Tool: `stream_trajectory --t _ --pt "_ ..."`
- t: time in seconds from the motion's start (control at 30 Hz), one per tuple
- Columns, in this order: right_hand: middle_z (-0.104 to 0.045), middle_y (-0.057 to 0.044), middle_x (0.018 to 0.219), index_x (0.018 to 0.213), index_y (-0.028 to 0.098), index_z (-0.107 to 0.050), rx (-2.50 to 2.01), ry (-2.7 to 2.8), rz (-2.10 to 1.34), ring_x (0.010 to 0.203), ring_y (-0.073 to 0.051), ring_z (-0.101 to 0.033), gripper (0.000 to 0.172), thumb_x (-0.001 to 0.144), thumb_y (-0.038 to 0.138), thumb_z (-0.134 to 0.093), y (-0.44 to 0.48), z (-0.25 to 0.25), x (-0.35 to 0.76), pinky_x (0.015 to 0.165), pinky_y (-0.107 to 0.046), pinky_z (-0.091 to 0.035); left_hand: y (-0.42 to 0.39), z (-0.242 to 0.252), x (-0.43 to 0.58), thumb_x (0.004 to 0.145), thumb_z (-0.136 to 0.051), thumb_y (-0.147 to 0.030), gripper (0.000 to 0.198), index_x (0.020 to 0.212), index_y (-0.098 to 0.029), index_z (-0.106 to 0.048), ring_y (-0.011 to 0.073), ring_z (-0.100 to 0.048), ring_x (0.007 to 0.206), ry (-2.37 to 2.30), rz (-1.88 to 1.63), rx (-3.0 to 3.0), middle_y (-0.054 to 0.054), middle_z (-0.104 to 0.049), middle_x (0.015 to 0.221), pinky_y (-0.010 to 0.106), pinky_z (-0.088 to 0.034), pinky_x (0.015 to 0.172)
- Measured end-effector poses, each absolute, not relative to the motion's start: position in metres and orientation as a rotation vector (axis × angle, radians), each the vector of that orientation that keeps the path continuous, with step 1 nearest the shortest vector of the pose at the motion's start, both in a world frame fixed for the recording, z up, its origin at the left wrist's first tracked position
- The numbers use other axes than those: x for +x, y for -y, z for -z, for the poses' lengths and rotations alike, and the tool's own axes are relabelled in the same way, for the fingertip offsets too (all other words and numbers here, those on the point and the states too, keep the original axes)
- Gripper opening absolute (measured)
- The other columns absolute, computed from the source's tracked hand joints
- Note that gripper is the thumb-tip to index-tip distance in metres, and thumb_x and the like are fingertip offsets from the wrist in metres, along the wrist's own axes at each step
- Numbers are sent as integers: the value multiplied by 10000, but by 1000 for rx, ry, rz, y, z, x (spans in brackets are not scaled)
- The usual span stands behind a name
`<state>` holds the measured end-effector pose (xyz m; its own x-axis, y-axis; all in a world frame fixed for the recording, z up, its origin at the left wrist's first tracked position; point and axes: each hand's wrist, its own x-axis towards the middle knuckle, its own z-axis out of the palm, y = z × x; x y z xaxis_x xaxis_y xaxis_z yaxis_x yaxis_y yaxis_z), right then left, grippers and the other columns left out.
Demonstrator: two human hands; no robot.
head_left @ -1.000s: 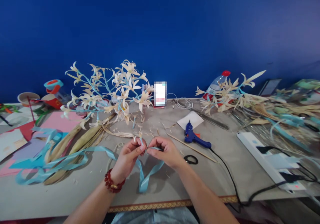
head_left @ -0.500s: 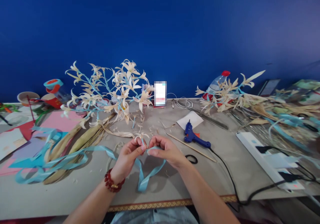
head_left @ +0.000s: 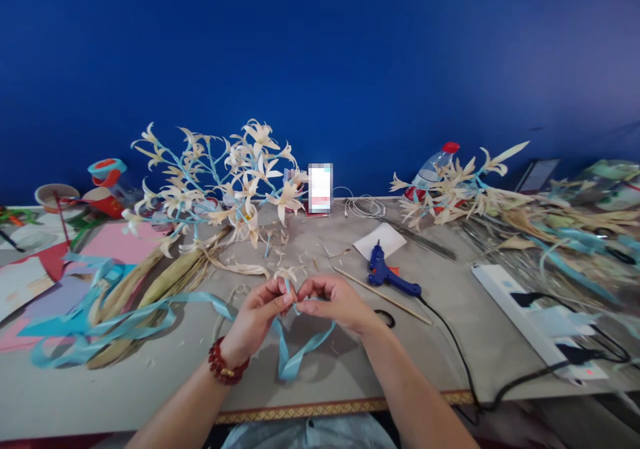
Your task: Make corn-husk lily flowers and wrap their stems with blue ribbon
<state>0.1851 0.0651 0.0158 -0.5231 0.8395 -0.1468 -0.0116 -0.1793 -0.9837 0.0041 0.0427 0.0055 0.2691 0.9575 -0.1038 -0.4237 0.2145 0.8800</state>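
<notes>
In the middle of the head view, my left hand (head_left: 260,312) is closed in a pinch on the stem of a small cream artificial flower (head_left: 285,274). The stem is partly hidden by my fingers. Close beside it, my right hand (head_left: 333,300) pinches a light blue ribbon (head_left: 293,367) where it meets the stem. The ribbon hangs in a V-shaped loop below both hands. Another length of blue ribbon (head_left: 197,297) trails to the left across the table. Behind my hands stands a branching bunch of cream flowers (head_left: 250,182) on blue-wrapped stems.
A blue glue gun (head_left: 387,275) rests on white paper (head_left: 395,241), with a wooden stick (head_left: 385,293) beside it. A white power strip (head_left: 520,319) with black cords lies at right. Dried husks (head_left: 165,285) and coloured paper (head_left: 125,242) lie at left. A phone (head_left: 321,189) stands behind.
The flower in my left hand has tilted and dropped slightly. My right hand has shifted a little, and the hanging ribbon loop has swung slightly to the right.
</notes>
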Motion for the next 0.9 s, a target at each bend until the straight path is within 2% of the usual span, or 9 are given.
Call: stream_trajectory --t 0.13,0.33,0.53,0.77,0.9 --pt "-623 17 698 740 166 -697 -963 1443 -1788 638 -110 -496 250 656 378 -800 -66 -15 185 611 -228 -353 -42 -4 3 732 -756 -257 174 722 -152 -618 93 -448 639 -789 -1090 846 -3 -570 724 213 -339 597" --pt "-604 26 649 686 159 -673 -968 1364 -1803 601 -100 -473 277 619 386 -819 -63 -14 181 589 -231 -334 -42 -3 3 746 -743 -245 151 731 -156 -623 99 -461 666 -761 -1090 838 -6 -561 727 216 -349 624" --pt "-535 53 573 656 153 -637 -948 1227 -1839 515 -62 -391 303 593 373 -836 -60 -12 173 503 -206 -259 -42 -5 5 758 -729 -237 117 736 -152 -652 93 -417 625 -736 -1126 853 -2 -549 723 216 -337 596" --pt "-528 46 572 672 157 -647 -934 1222 -1924 480 -55 -325 312 578 388 -835 -61 -16 175 449 -210 -178 -42 -7 4 764 -721 -285 157 717 -150 -654 121 -457 650 -722 -1077 874 13 -546 705 242 -343 613" --pt "-453 73 516 653 165 -617 -894 1273 -1946 447 -52 -267 318 604 411 -813 -60 -15 175 437 -213 -166 -42 -6 3 766 -719 -297 176 708 -141 -659 112 -440 623 -690 -1045 854 12 -532 674 233 -341 594"
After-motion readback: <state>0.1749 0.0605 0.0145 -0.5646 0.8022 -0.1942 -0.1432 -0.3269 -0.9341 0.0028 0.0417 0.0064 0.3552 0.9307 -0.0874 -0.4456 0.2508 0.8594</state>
